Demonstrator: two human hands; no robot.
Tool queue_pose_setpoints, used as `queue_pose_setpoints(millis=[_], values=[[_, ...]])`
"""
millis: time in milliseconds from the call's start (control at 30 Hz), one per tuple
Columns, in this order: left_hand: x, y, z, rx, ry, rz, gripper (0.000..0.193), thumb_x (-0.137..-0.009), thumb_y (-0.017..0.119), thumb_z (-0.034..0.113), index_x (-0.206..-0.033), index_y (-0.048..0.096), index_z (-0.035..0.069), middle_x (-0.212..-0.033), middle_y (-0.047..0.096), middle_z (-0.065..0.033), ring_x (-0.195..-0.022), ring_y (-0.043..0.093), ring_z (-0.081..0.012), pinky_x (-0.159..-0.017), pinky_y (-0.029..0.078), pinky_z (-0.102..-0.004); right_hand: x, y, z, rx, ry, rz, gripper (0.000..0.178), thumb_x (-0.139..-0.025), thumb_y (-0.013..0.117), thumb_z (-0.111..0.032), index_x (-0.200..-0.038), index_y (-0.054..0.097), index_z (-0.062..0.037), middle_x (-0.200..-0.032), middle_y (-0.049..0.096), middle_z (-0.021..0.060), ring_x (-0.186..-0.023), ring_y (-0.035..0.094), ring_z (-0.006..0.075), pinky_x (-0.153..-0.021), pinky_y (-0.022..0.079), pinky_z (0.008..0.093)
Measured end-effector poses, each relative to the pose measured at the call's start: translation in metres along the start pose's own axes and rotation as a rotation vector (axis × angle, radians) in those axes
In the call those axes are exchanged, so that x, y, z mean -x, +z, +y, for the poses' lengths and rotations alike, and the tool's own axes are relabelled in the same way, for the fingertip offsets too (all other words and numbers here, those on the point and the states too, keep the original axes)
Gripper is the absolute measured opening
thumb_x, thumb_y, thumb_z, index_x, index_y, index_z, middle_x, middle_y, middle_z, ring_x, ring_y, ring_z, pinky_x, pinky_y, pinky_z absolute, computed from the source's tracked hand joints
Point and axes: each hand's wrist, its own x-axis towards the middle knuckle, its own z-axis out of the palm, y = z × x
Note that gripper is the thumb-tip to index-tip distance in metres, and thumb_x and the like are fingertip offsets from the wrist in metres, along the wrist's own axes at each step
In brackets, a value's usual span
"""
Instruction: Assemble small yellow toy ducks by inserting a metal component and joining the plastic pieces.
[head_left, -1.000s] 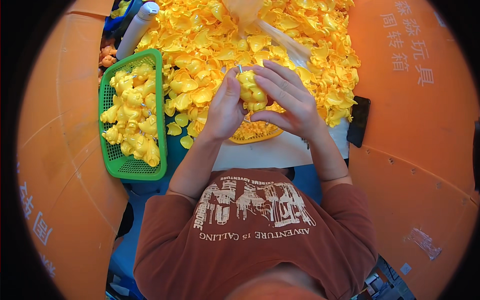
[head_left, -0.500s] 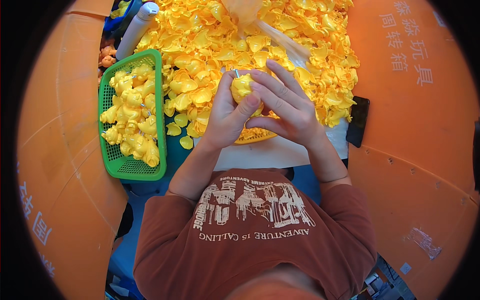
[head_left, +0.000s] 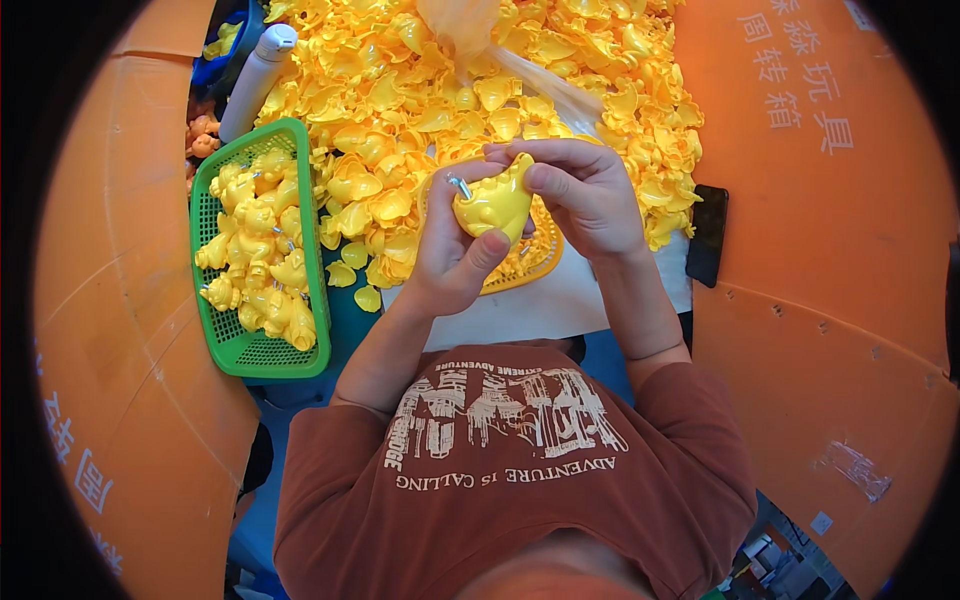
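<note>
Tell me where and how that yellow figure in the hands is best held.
Grip the yellow figure by its broad, rounded body, probably best from the left: the left hand cups it there, thumb on the near side. Keep off the shiny pin jutting at the upper left and the narrow tip at the upper right, where the right hand is.

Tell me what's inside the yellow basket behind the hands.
Small yellow pieces show inside the yellow basket. The rest of its inside is covered by the left hand, the right hand and the yellow figure they hold.
</note>
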Motion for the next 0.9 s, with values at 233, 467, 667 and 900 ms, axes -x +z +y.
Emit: queue_pose_setpoints(millis=[233, 467, 667, 900], values=[[0.002, 0.0, -0.003, -0.027, 0.032, 0.079, 0.059, -0.081, 0.066, 0.031, -0.119, 0.03, 0.003, -0.114, 0.047, -0.015, -0.096, 0.055, -0.0232, -0.082, 0.047, -0.0338, 0.0, -0.001, -0.004, -0.127, 0.114, 0.017, 0.022, -0.081, 0.059, 0.002, -0.102, 0.06, 0.0063, -0.106, 0.06, 0.0229, -0.101, 0.059, 0.0271, -0.092, 0.046, 0.037], [0.002, -0.001, -0.001, 0.091, 0.001, -0.035, 0.052, -0.081, 0.064, 0.006, -0.12, 0.029, 0.004, -0.123, 0.039, -0.012, -0.115, 0.041, -0.0172, -0.097, 0.035, -0.0303, -0.001, -0.006, -0.006, -0.093, 0.093, -0.036, 0.019, -0.08, 0.059, 0.002, -0.099, 0.061, 0.0067, -0.104, 0.061, 0.0226, -0.1, 0.059, 0.0261, -0.091, 0.047, 0.0359], [-0.001, 0.02, 0.003, 0.058, 0.003, 0.149, 0.05, -0.079, 0.065, -0.001, -0.118, 0.035, 0.001, -0.116, 0.045, -0.0097, -0.11, 0.046, -0.0156, -0.093, 0.039, -0.0277, 0.001, -0.002, 0.007, 0.014, -0.082, 0.064, 0.017, -0.084, 0.055, 0.002, -0.1, 0.06, 0.0064, -0.101, 0.062, 0.0205, -0.1, 0.059, 0.0262, -0.089, 0.048, 0.0359], [-0.002, 0.02, 0.009, 0.075, -0.055, 0.304, 0.052, -0.076, 0.067, -0.004, -0.122, 0.042, -0.007, -0.118, 0.052, -0.0161, -0.106, 0.054, -0.019, -0.09, 0.047, -0.0297, -0.002, 0.001, 0.016, -0.115, -0.143, 0.157, 0.018, -0.089, 0.05, -0.001, -0.103, 0.058, 0.0057, -0.096, 0.064, 0.0175, -0.093, 0.062, 0.0245, -0.085, 0.05, 0.0342]])
